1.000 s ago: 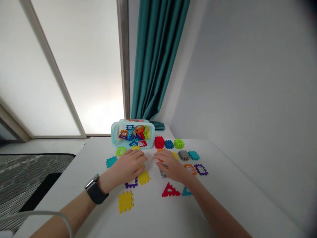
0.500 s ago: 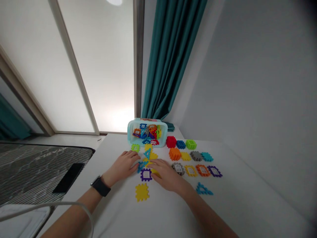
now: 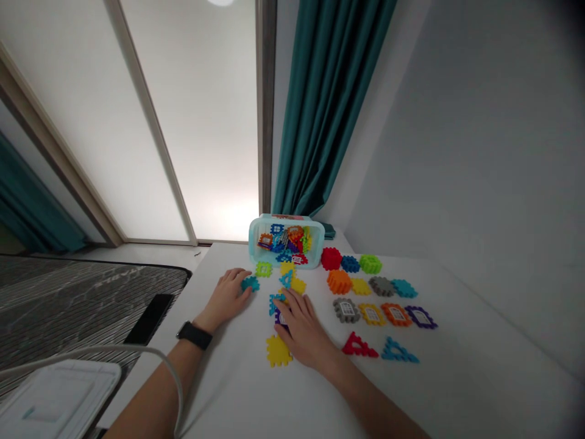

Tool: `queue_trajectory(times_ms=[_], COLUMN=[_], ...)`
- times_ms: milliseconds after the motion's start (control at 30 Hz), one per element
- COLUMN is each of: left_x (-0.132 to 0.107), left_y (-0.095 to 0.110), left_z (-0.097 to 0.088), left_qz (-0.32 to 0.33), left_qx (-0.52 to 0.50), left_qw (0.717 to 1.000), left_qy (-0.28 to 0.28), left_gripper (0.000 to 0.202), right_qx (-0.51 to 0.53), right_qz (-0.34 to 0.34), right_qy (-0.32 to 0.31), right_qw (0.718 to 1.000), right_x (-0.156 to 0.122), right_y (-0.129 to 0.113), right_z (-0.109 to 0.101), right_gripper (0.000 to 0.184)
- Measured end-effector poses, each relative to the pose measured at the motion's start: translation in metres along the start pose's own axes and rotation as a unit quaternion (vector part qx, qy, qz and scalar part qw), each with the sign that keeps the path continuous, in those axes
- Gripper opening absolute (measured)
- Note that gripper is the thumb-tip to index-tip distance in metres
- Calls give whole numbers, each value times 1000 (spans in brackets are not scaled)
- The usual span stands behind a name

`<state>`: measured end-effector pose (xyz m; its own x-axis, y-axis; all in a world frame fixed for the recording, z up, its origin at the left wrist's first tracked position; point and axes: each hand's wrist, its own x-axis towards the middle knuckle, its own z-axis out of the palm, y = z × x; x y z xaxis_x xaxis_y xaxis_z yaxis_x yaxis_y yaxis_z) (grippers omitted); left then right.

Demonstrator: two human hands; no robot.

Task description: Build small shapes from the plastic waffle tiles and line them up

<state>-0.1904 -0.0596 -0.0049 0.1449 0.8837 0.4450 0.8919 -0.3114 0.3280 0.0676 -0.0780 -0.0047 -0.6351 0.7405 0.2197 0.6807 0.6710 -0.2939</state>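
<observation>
White tabletop (image 3: 425, 390): pale-blue plastic bin (image 3: 253, 241) tipped sideways, apparently for reach; left hand (image 3: 225, 299) loosely open, empty, beside teal plastic block (image 3: 250, 283); right hand (image 3: 301, 332) spread over purple plastic block (image 3: 278, 318), grip indeterminate.

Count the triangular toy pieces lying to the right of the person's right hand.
2: a red triangular piece, nearest the right hand, and a teal triangular piece just beyond it, both flat on the white table.
</observation>
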Motion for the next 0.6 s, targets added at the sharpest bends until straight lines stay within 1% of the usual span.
queue_trajectory(times_ms=[100, 267, 333, 400, 500, 600], left_x=[-1, 2, 3, 3, 2, 1], left_y=[-1, 9, 12, 13, 12, 11], left_z=[6, 17, 20, 21, 21, 20], left_qz=[5, 66, 73, 66, 62, 78], left_qx=[8, 45, 59, 67, 58, 29], left_qw=[1000, 996, 994, 993, 993, 994], left_qy=[-8, -42, -63, -77, -81, -74], left_gripper=[40, 49, 48, 47, 45, 42], right_qx=[-8, -5, -3, 0, 5, 13], right_qz=[-7, -17, -20, -23, -26, -32], right_qy=[9, 11, 13, 16, 22, 30], right_qw=[1000, 1000, 1000, 1000, 999, 999], right_x=[0, 1, 1, 1, 0, -2], right_y=[-1, 0, 2, 3, 4, 5], right_z=[4, 4, 4, 5, 6, 5], right_gripper=[45, 43, 42, 42, 42, 43])
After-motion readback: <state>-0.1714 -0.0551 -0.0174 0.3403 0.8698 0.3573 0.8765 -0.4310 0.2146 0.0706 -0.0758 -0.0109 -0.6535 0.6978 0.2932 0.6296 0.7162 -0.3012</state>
